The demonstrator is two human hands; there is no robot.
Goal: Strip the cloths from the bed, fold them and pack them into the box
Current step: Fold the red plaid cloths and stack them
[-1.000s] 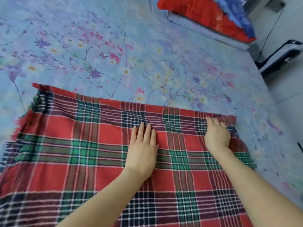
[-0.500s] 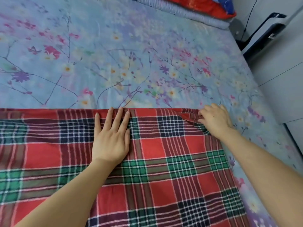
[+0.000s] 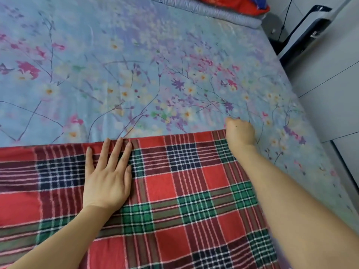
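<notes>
A red, green and navy plaid cloth [image 3: 174, 200] lies spread over the near part of the bed. Its far edge runs straight across the middle of the view. My left hand [image 3: 106, 175] lies flat on the cloth, fingers straight, with the fingertips at that far edge. My right hand [image 3: 240, 131] is at the cloth's far right corner, its fingers curled down over the corner and gripping it. The corner itself is hidden under the hand. No box is in view.
The light blue floral bed sheet [image 3: 136, 74] covers the mattress beyond the cloth. A grey rolled bedding [image 3: 223, 12] and a red quilt [image 3: 250, 4] sit at the far end. A black and white appliance [image 3: 310, 26] stands on the floor to the right of the bed.
My view has swung right and closer. My left hand slid along the far edge of the cloth, and my right hand moved to the right corner and curled over it.
</notes>
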